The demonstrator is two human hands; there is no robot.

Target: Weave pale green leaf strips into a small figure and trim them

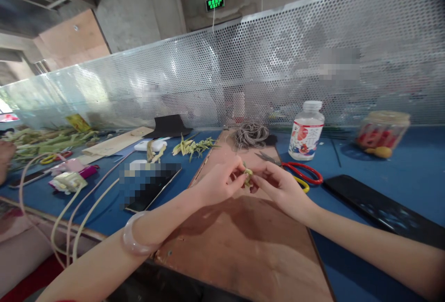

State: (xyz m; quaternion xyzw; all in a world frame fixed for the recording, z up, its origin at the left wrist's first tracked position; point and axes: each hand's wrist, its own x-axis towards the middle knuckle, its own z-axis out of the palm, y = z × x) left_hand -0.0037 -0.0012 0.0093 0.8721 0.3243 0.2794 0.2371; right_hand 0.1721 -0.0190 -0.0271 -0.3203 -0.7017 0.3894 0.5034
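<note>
Your left hand (219,182) and right hand (278,186) pinch a small leaf strip (248,176) between them.
Fingertips closed on it above the board (243,246); it looks folded, perhaps knotted; grip close to the fold; scissors (299,172) lie just right.

Blue table (410,163), perforated metal screen (243,61), concrete wall (139,9), seemingly exit sign (215,2).

A yellow-green leaf piece (248,177) (partly hidden) is held above the wooden board (243,246).
</note>
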